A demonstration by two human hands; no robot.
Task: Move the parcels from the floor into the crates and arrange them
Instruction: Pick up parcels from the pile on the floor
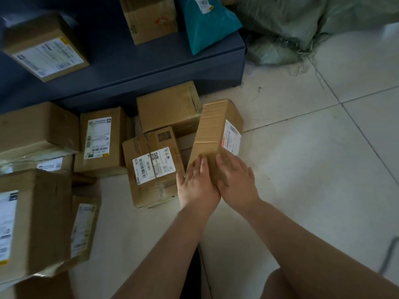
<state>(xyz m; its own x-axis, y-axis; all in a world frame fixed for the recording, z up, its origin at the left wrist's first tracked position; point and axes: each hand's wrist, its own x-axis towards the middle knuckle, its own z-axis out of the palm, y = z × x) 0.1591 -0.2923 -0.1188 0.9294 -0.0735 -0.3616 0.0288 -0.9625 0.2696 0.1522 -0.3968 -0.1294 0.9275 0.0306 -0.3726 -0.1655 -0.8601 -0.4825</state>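
Observation:
A long cardboard parcel [213, 130] with a white label on its right face stands tilted on the floor at centre. My left hand [197, 184] and my right hand [236, 180] press its near end from both sides, fingers straight. Several more cardboard parcels lie on the floor to the left, among them one with a white barcode label [151, 167] right beside my left hand, and a plain one [168, 106] behind it. The dark blue crate [151, 67] at the top holds a labelled box [45, 48], a plain box [151, 16] and a teal mailer bag [207, 22].
A green woven sack [302, 24] lies on the tiles at top right, next to the crate's corner. Pale floor tiles [313, 158] spread out to the right. Large parcels [32, 223] crowd the left edge. My bare knee [313, 288] shows at bottom right.

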